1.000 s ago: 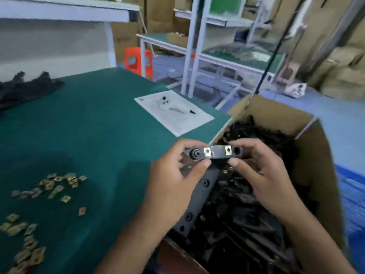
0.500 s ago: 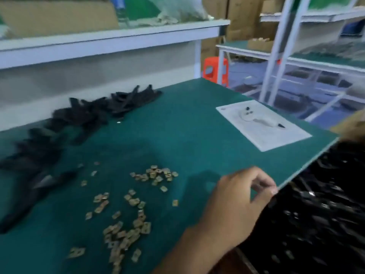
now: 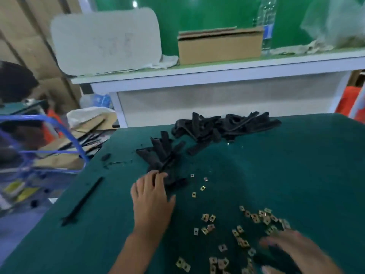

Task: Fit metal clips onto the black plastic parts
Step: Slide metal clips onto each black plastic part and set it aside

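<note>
Your left hand (image 3: 153,200) lies flat, fingers straight, tips touching the nearest black plastic parts (image 3: 164,157). Your blurred right hand (image 3: 296,252), grip unclear, hovers among scattered metal clips (image 3: 256,218).

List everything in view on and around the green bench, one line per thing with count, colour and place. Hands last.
table: one, green top, fills the foreground.
black plastic parts: many, black, piled along the far edge and trailing toward the left hand.
metal clips: many, brass-coloured, scattered near right.
long black strip: one, black, alone near the table's left edge.
cardboard box: one, brown, on the white shelf behind.
water bottle: one, clear, right of the box.
white board: one, leaning on the shelf's left end.
left hand: one, fingers on the nearest black parts.
right hand: one, blurred, bottom right over the clips; grip unclear.
</note>
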`<state>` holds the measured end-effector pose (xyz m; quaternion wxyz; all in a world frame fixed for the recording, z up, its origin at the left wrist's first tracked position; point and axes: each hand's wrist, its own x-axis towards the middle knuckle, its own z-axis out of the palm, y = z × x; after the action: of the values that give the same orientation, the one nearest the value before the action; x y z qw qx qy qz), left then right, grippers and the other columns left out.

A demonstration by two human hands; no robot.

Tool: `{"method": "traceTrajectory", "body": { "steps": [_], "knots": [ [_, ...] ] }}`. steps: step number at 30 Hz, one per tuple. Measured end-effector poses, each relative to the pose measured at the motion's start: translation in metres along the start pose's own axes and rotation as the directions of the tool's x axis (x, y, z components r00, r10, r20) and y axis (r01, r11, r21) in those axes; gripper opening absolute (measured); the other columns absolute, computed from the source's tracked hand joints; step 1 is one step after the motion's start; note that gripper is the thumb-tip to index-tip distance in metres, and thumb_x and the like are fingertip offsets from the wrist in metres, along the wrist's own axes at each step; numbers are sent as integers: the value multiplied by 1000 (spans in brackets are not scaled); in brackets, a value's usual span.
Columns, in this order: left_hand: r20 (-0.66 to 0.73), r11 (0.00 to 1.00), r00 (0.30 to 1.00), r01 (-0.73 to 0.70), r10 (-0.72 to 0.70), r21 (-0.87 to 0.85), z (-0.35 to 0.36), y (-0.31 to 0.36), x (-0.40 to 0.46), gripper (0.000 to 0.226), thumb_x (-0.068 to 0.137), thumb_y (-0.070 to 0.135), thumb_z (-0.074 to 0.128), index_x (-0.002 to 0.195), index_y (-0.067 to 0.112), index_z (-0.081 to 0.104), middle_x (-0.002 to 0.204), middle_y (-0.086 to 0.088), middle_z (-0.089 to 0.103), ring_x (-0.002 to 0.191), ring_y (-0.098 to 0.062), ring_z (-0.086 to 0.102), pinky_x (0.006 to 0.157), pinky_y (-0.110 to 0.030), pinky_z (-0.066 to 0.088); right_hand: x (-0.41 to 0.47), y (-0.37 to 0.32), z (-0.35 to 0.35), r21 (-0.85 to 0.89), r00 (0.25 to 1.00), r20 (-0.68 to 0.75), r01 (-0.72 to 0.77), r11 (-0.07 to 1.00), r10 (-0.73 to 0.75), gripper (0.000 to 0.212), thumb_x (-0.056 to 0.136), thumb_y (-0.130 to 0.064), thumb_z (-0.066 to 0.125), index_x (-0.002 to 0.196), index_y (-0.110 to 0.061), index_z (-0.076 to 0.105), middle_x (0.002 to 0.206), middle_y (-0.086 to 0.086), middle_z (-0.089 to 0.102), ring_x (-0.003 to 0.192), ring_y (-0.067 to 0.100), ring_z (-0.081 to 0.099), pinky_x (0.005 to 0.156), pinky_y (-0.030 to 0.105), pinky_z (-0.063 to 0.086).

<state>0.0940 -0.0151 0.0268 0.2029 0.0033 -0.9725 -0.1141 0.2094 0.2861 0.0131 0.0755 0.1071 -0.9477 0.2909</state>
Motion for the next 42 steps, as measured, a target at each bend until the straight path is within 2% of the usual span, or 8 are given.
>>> {"method": "traceTrajectory", "body": {
  "steps": [4,7,11,14,20,27,32,42],
  "knots": [
    [52,978,986,148,-157,145,-1,-30,3,68,81,48,76,139,30,45,129,4,57,122,-23,52,99,-40,41,31,-29,23,-84,947,185,280,956,-261,35,96,-56,48,86,-42,79,82,-20,63,71,-8,57,68,6,48],
    [7,969,970,243,-243,-45,-8,-47,7,38,88,27,72,123,30,57,98,-1,67,88,-30,63,64,-36,44,39,-27,23,-139,946,232,262,955,-226,11,88,-53,66,94,-45,71,92,-26,56,86,-9,57,79,8,47],
    [-323,894,892,165,-315,-417,-15,-53,14,36,85,18,79,115,27,62,85,3,71,80,-24,70,73,-33,53,46,-18,28,-141,960,189,236,961,-208,17,99,-47,56,115,-42,58,104,-29,45,97,-13,45,85,6,38],
    [-402,686,799,19,-448,-727,-19,-45,17,30,88,25,79,111,35,63,84,29,65,81,10,65,73,-7,47,53,-25,24,-114,973,187,156,981,-133,13,96,-44,64,106,-42,56,98,-26,50,93,-7,53,79,18,48],
    [-138,126,926,-100,-350,-987,-8,-4,5,11,80,37,80,90,33,76,87,13,75,83,-3,68,73,-14,52,83,-26,19,-88,972,227,83,993,-61,15,92,-54,65,97,-41,59,96,-22,55,92,-6,56,70,17,48],
    [-83,361,980,-13,-179,-932,23,31,-16,27,82,62,65,94,38,67,88,8,74,82,-8,69,70,-20,54,111,-16,19,270,980,194,-22,963,-32,18,100,-48,51,86,-41,60,87,-20,60,78,0,57,68,14,43],
    [-117,388,977,-40,-177,-921,26,31,-13,25,78,58,72,99,51,60,91,16,72,84,-2,69,68,-8,49,110,-17,23,768,967,248,-238,594,67,27,98,-47,55,85,-27,69,76,-4,63,67,11,55,63,23,47],
    [-41,359,998,-19,-53,-933,42,30,-12,22,87,57,61,107,49,58,100,12,71,82,-12,70,69,-27,58,110,-23,28,881,986,149,-164,444,69,21,93,-27,63,111,-29,75,88,-7,67,86,10,65,69,23,52]
  ]
}}
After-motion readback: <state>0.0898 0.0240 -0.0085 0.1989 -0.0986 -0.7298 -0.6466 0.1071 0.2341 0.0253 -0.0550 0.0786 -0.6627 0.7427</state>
